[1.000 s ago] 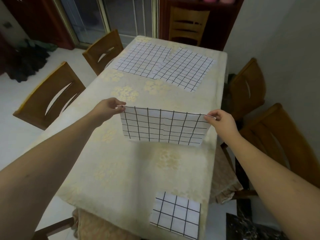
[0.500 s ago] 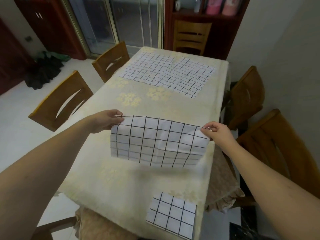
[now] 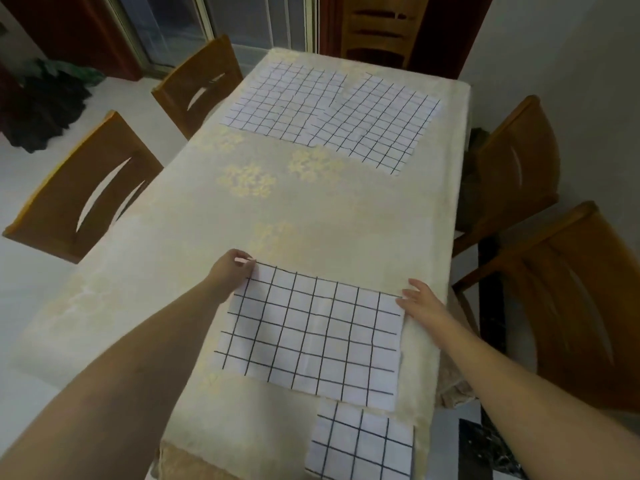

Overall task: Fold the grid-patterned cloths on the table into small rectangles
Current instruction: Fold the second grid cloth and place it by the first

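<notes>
Half-folded cloth (image 3: pixel 311 336) lies flat on the table (image 3: pixel 194 237) near the front edge, long axis running 9 to 3 o'clock, tilted slightly clockwise. Left hand (image 3: pixel 231 271) pinches its 10 o'clock corner; right hand (image 3: pixel 420 301) rests at the 2 o'clock corner, fingers spread, gripping nothing. Next fold likely goes short end to short end; both hands about equally near.
</notes>
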A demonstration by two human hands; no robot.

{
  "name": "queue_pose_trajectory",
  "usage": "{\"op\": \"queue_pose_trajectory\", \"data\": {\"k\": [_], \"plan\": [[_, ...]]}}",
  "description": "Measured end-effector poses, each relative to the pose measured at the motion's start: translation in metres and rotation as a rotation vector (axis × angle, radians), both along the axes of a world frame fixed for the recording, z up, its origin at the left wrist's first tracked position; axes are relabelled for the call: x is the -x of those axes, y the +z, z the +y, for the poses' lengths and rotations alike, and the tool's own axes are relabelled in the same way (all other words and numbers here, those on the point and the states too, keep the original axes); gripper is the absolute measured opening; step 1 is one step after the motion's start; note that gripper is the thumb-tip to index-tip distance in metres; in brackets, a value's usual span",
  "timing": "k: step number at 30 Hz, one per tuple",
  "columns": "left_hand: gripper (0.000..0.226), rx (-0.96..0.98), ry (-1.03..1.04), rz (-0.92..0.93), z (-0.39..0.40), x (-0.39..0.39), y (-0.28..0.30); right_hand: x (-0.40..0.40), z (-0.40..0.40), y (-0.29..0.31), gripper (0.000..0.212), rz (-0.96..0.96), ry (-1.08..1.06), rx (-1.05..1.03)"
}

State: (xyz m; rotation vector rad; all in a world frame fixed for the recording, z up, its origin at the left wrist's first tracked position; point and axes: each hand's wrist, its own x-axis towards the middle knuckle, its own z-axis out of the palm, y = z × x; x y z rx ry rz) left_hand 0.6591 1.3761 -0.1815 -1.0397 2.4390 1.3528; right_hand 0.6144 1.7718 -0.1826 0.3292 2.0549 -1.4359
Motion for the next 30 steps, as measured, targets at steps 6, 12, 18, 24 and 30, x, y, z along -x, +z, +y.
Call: {"op": "queue_pose_trajectory", "data": {"k": [6, 12, 18, 24, 30], "plan": [[0.032, -0.086, 0.066, -0.075, -0.014, -0.009, -0.026, -0.032, -0.020, -0.015, 0.043, 0.222, 0.084, -0.175], [0.026, -0.109, 0.052, -0.119, -0.019, -0.021, -0.030, -0.084, -0.051, -0.033, 0.046, 0.455, 0.631, -0.330], [0.029, -0.126, -0.078, -0.258, -0.026, -0.049, -0.027, -0.103, -0.065, -0.043, 0.053, 0.594, 0.927, -0.484], [0.028, -0.100, -0.126, -0.312, -0.026, -0.067, -0.030, -0.107, -0.068, -0.045, 0.059, 0.635, 1.184, -0.647], [0.034, -0.114, -0.102, -0.234, -0.015, -0.076, -0.010, -0.104, -0.067, -0.035, 0.061, 0.620, 1.250, -0.710]]}}
